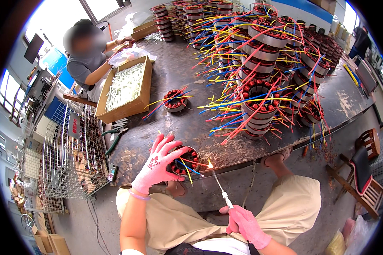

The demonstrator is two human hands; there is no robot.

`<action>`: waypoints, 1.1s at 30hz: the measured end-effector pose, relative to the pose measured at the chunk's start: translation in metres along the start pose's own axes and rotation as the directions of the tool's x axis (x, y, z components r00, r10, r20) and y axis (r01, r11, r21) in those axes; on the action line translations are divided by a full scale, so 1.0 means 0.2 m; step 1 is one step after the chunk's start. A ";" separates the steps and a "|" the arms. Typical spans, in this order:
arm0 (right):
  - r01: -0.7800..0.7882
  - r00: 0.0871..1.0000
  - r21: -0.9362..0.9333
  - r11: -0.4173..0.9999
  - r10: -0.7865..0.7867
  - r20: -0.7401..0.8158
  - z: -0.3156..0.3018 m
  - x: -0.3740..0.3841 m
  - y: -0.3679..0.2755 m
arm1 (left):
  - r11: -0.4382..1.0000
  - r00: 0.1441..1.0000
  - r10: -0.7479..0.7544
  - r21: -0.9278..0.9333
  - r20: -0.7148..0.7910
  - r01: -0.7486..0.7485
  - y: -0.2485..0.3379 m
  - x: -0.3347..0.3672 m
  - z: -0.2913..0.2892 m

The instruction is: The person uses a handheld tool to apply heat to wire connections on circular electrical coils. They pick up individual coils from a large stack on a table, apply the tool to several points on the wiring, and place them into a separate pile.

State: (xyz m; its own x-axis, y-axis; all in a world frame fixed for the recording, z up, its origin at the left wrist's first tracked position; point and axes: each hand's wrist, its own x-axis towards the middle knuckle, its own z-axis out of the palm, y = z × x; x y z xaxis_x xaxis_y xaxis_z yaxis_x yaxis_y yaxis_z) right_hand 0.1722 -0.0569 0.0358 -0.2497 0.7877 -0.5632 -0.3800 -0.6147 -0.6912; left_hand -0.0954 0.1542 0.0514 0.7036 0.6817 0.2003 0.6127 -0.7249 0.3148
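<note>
My left hand, in a pink glove, grips a motor stator at the table's near edge. Red, yellow and blue wires stick out of this ring toward the right. Below, my right hand, gloved too, is closed around the white handle of a thin torch. A small yellow flame burns at the torch's tip, close to the ends of the wires. Farther back stands a single stator with its wires fanned out over the table.
Tall stacks of wired stators fill the table's right side. A cardboard box of thin white pieces stands by a seated co-worker. Green-handled pliers lie at the left edge, above wire baskets. A wooden chair is at right.
</note>
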 end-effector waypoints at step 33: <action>-0.003 1.000 -0.077 0.997 0.002 -0.007 -0.02 -0.01 0.01 | 1.000 0.997 0.011 -0.022 0.079 -0.009 -0.01 0.01 0.01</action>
State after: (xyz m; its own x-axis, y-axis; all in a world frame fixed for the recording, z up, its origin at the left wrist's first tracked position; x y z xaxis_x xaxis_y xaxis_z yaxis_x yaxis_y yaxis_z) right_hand 0.1756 -0.0595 0.0329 -0.2443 0.7860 -0.5679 -0.3093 -0.6182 -0.7226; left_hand -0.0937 0.1566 0.0502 0.7367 0.6637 0.1297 0.5981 -0.7290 0.3330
